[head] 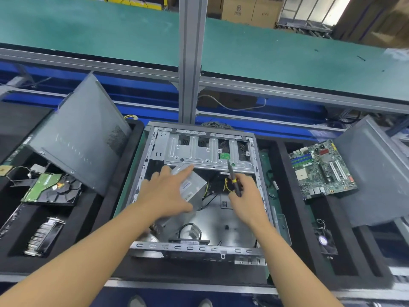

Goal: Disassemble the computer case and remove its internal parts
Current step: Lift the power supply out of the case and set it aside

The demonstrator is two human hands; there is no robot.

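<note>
I am working over the computer case [141, 173], which is lying open-side up on the table [124, 269] directly in front of me. My left hand [164, 193] is resting on the silver power supply [194, 185], which is sitting tilted inside the case. The fingers are spread straight, so its grip is released. My right hand [245, 196] is hovering just beside it, its grip grasping a black screwdriver [233, 178] with a yellow band. The tip is pointing up at the drive cage [199, 151], close to a small green board [225, 155]. A grey side panel [81, 134] is leaning at the left above a hard drive [44, 187]. A motherboard [321, 169] is lying in the tray at the right, well apart from the case.
</note>
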